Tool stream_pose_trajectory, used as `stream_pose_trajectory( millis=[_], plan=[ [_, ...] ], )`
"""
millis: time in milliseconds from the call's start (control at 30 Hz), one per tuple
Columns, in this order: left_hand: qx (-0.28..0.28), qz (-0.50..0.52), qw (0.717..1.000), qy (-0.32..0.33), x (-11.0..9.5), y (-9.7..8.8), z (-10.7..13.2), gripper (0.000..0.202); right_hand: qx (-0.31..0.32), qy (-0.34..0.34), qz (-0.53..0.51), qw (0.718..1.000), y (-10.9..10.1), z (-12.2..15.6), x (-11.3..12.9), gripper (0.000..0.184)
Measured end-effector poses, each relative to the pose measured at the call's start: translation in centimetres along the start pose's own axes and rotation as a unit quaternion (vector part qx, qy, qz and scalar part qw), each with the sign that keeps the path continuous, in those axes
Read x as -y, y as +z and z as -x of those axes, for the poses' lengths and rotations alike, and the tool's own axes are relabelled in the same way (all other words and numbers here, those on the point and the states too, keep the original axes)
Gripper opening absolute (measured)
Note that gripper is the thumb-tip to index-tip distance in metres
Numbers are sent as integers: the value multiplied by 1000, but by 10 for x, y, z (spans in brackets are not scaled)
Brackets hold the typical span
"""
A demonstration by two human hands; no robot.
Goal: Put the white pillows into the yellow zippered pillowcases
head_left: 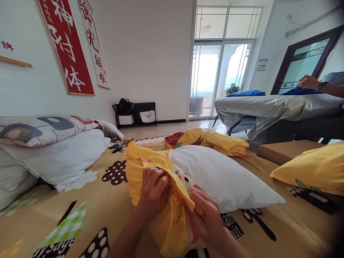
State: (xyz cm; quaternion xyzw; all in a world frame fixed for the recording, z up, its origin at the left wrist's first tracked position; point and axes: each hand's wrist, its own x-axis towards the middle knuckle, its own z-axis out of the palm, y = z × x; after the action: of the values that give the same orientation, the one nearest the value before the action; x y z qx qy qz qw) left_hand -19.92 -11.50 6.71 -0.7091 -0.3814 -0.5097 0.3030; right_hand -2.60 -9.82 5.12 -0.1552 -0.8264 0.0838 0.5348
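Note:
A yellow pillowcase (137, 157) with a printed cartoon face lies bunched in front of me, its edge gathered between my hands. Its cloth covers the near left end of a white pillow (228, 175), whose right part is bare. My left hand (156, 190) is closed on the pillowcase edge, fingers curled over the fold. On the other side of the fold, my right hand (205, 211) pinches the same yellow cloth, close against the pillow. Both sets of fingertips are partly hidden by the fabric.
White pillows (61, 154) are stacked at left, a patterned one (45, 129) on top. Folded yellow cloths (215, 139) lie behind the pillow. At right are a yellow pillow (314, 168) and a cardboard box (290, 150). Another person's hand (309, 82) is above a plastic-covered table (282, 105).

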Motion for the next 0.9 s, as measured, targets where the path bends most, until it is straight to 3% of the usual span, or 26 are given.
stream_pose_trajectory(
  millis=[133,167,233,333,500,700,800,900],
  plan=[
    [-132,45,989,-43,8,-2,2,20,110,-60,5,992,10,12,-4,23],
    [-162,60,983,-58,10,-3,1,20,129,-53,-15,990,8,12,-5,23],
    [-193,85,975,-65,12,-6,-2,19,99,15,-85,991,2,4,-8,23],
    [-201,103,973,-38,10,-7,-5,20,-5,136,-176,975,-6,-23,-12,18],
    [-195,104,975,-30,12,0,-2,20,75,101,-186,974,15,-63,-3,13],
    [-196,91,974,-72,17,2,4,15,-52,127,-133,982,39,-52,0,9],
    [-228,85,966,-82,15,0,4,16,-47,104,-101,988,36,-43,-8,12],
    [-234,73,965,-87,14,-2,2,18,13,58,-72,996,30,-38,-15,16]
  ],
)
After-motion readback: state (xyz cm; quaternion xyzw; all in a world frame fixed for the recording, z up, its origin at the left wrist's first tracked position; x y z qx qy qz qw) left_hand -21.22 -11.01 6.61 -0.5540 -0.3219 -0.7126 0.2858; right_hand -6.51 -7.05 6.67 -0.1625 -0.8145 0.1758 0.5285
